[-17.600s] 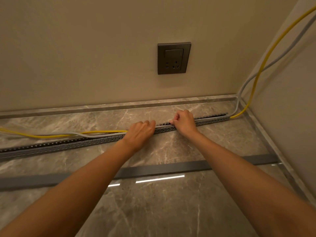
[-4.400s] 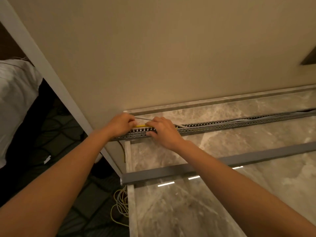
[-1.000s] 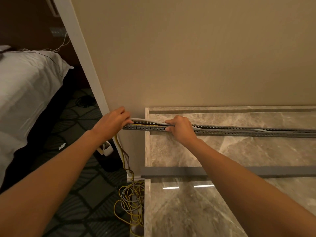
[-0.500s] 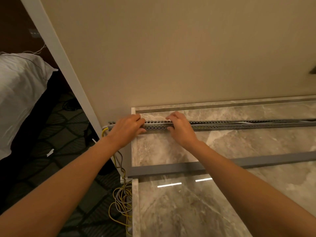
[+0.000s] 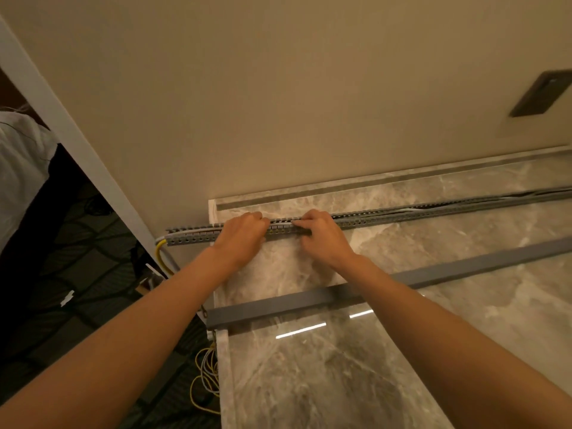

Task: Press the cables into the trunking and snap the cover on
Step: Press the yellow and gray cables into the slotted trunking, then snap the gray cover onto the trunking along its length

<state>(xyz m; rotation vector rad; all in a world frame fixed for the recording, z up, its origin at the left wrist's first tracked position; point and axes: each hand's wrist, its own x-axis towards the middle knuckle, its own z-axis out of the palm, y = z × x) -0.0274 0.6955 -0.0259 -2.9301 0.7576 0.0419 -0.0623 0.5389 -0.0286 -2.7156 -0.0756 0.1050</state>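
No brand, label or writing readable anywhere. Dark wall plate (image 5: pixel 542 93) at right edge cut off by frame, blurred, face not legible.

Fingertips of both hands curl over top of trunking, so what lies under them hidden. Left hand (image 5: pixel 241 235) closed down on trunking (image 5: pixel 402 212), knuckles up, fingers bent over its far side. Right hand (image 5: pixel 322 235) just beside it, fingers pinched on the top edge; whether a cable sits betw. them, can't tell. Small gap betw. the two hands.

Trunking: long grey slotted channel w/ comb-like teeth and a row of small holes along the front, lying on marble counter (image 5: pixel 340 366) near the wall, parallel to it. Left end sticks out past counter edge. Open on top, no lid fitted. Yellow cable (image 5: pixel 160 252) and grey cable (image 5: pixel 160 239) leave the left end and drop down; more of both in loose coils (image 5: pixel 205 379) on floor by counter edge, partly hidden. Far right stretch of trunking blurred, grey cable faintly visible inside.

Cover (image 5: pixel 433 272): plain grey strip lying flat on counter, nearer the person, well apart from trunking, crossed by right forearm, right end cut off.

White bedding (image 5: pixel 21 162) at far left, cropped.
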